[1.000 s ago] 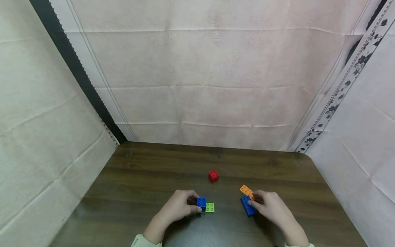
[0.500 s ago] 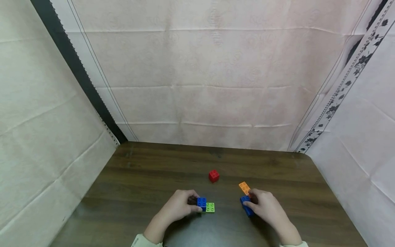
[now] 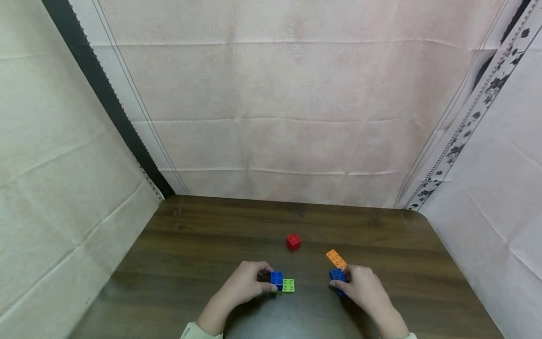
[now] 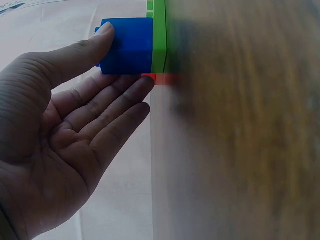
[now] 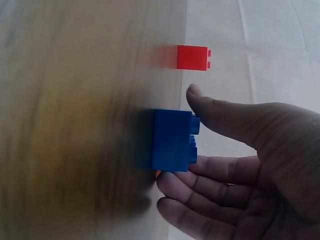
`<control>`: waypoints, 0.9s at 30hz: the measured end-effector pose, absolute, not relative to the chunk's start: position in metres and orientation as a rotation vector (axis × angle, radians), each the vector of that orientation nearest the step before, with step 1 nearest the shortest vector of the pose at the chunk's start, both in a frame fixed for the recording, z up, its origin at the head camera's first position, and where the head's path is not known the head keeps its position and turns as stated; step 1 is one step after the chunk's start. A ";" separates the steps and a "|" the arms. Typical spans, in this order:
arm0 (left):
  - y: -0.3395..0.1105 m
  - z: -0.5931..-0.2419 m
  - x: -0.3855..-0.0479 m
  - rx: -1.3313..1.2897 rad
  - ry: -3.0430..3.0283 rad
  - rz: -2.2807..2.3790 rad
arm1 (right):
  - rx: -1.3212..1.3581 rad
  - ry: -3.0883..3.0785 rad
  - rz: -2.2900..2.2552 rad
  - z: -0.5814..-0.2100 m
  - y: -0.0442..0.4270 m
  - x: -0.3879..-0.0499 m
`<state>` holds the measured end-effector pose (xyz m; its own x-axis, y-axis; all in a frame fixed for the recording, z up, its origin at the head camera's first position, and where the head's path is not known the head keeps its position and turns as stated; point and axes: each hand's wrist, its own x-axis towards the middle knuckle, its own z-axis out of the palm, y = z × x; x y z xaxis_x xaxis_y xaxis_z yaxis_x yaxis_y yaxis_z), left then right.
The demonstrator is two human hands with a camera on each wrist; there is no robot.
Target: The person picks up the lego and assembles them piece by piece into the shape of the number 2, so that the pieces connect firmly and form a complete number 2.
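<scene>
My left hand [image 3: 244,284] pinches a blue toy building brick [image 3: 276,278] between thumb and fingers. This brick sits on a lime-green plate [image 3: 288,285], whose studs show to its right. My right hand [image 3: 365,286] is around a longer blue brick [image 5: 172,141] standing on the table. In the right wrist view its thumb [image 5: 210,111] is apart from the brick, while the loosely bent fingers lie close to the opposite side; whether they touch cannot be made out. In the head view, that hand partly covers the brick. Just beyond is a flat orange plate [image 3: 336,259].
A red brick [image 3: 293,242] stands alone farther back on the brown wooden table [image 3: 220,226]. Pale cloth [image 3: 271,94] hangs behind the table, with more cloth at both sides.
My right hand has moved left over the long blue brick. That brick and the orange plate have shifted slightly left, and the orange plate has turned. My left hand stays in place.
</scene>
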<state>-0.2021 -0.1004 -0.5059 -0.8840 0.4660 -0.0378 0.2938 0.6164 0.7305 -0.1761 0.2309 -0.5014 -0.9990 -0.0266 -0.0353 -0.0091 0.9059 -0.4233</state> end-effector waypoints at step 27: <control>-0.100 -0.503 -0.199 0.624 2.613 1.126 | -0.224 3.007 -0.758 -0.500 0.223 -0.180</control>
<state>-0.1994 -0.0995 -0.5026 -0.8833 0.4671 -0.0399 0.2917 0.6143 0.7332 -0.1799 0.2232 -0.4998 -0.9891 -0.1474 0.0037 -0.1315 0.8707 -0.4739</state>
